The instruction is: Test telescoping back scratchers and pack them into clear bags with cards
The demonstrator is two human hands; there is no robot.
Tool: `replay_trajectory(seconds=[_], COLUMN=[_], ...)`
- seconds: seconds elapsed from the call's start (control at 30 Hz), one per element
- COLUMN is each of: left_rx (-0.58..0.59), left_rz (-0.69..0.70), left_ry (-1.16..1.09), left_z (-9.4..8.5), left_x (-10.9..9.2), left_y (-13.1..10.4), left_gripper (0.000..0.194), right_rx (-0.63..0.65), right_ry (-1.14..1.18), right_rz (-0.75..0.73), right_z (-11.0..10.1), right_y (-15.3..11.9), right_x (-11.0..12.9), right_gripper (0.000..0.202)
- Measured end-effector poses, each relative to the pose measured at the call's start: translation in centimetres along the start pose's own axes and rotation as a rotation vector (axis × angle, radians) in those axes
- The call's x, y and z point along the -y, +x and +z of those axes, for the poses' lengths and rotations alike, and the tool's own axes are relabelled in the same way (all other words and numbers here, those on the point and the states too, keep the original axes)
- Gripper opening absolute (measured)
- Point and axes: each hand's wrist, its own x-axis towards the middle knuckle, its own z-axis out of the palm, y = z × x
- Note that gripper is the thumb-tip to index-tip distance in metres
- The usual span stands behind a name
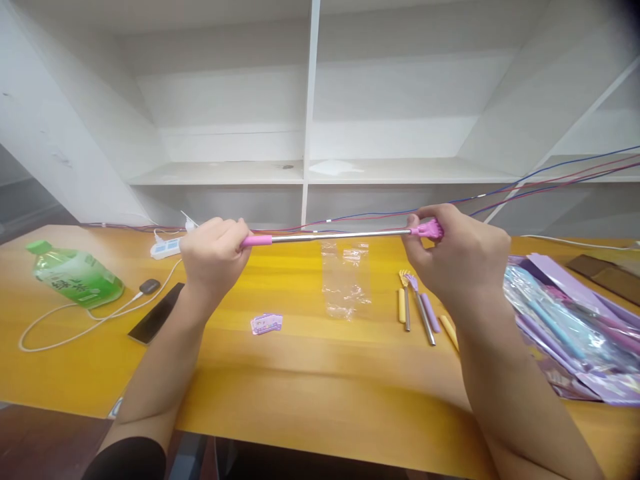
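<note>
A pink telescopic back scratcher (340, 236) stretches level between my two hands above the table, its metal rod drawn out. My left hand (216, 250) is closed around the pink handle. At the other end, my right hand (453, 250) pinches the pink claw head between thumb and fingers. Below the rod, a clear plastic bag (346, 283) lies flat on the wooden table (310, 393). Left of it is a small stack of purple printed cards (267, 324). Near my right forearm lie a yellow back scratcher (405, 307) and a purple back scratcher (423, 307).
At the right, a purple box (575, 267) holds several wrapped back scratchers. A green bottle (77, 273), a black phone (156, 313), a white cable (45, 348) and a power strip (165, 248) occupy the left. White shelving (220, 172) and coloured wires (370, 215) run along the back.
</note>
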Motion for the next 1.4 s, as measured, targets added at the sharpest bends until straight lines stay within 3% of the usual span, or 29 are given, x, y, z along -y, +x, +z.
replay_trajectory(seconds=[0.5,0.67,0.87,1.07,1.27,1.4], left_rx=[0.008,0.010,-0.003,0.026,-0.035,0.055], left_rz=[-0.089,-0.013,0.135,0.133,0.181,0.170], left_ry=[-0.048,-0.053,-0.039,0.022,-0.020,-0.063], left_z=[-0.5,-0.2,0.7,0.4,0.4,0.2], left_x=[0.1,-1.9,-4.6,-4.1,-4.0,-4.0], left_y=[0.2,0.0,-0.6,-0.5,-0.1,-0.1], left_gripper=[0.038,0.036,0.042,0.044,0.041,0.042], right_rx=[0.007,-0.005,0.182,0.231,0.265,0.336], right_ry=[-0.025,-0.023,-0.052,-0.024,-0.036,-0.032], right_rz=[0.044,-0.067,-0.208,-0.228,-0.243,-0.224], right_z=[-0.9,-0.2,1.8,2.3,2.7,2.2], right_y=[-0.2,-1.3,-3.4,-3.3,-3.6,-3.2], right_x=[0.4,2.0,5.1,4.9,5.1,4.7], right_gripper=[0.030,0.029,0.028,0.026,0.026,0.029])
